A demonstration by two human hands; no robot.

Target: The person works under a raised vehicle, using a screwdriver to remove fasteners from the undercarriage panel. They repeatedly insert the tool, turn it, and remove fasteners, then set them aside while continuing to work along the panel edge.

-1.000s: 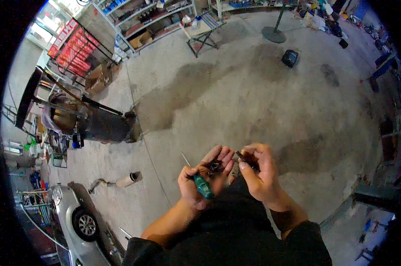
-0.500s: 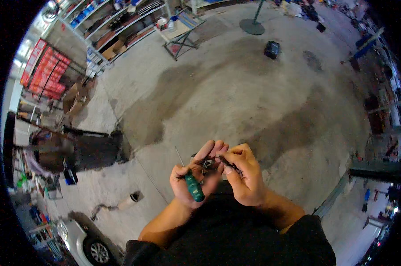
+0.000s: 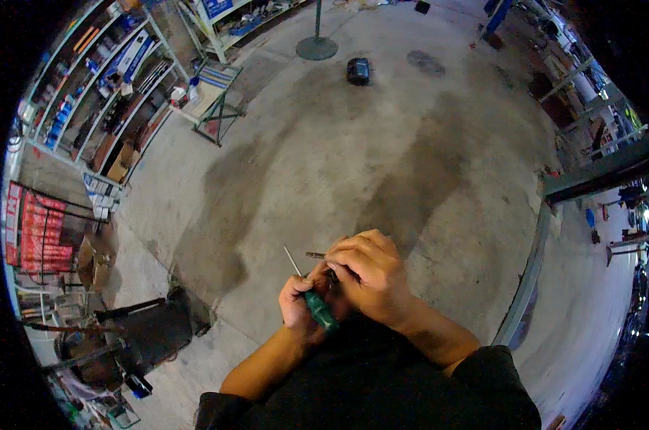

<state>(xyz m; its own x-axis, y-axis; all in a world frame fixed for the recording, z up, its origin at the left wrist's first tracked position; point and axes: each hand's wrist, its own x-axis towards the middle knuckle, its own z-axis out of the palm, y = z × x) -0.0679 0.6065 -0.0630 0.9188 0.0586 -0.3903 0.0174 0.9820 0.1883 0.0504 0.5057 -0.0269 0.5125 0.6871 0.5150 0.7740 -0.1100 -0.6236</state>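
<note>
While the left hand (image 3: 299, 304) grips a green-handled screwdriver with a thin metal shaft (image 3: 321, 312) angled up-left, the right hand (image 3: 371, 276), nearer to the slim dark metal-looking piece (image 3: 315, 255), seems to pinch its inner end, long axis roughly sideways, free end pointing left toward the shaft. Versus 0.5 s ago, right hand now covers more of the left palm; beyond, a pale folding stool with blue-striped top (image 3: 218, 76) sits farther left in view.

The head fisheye looks downward, its dark rim hard to read.
</note>
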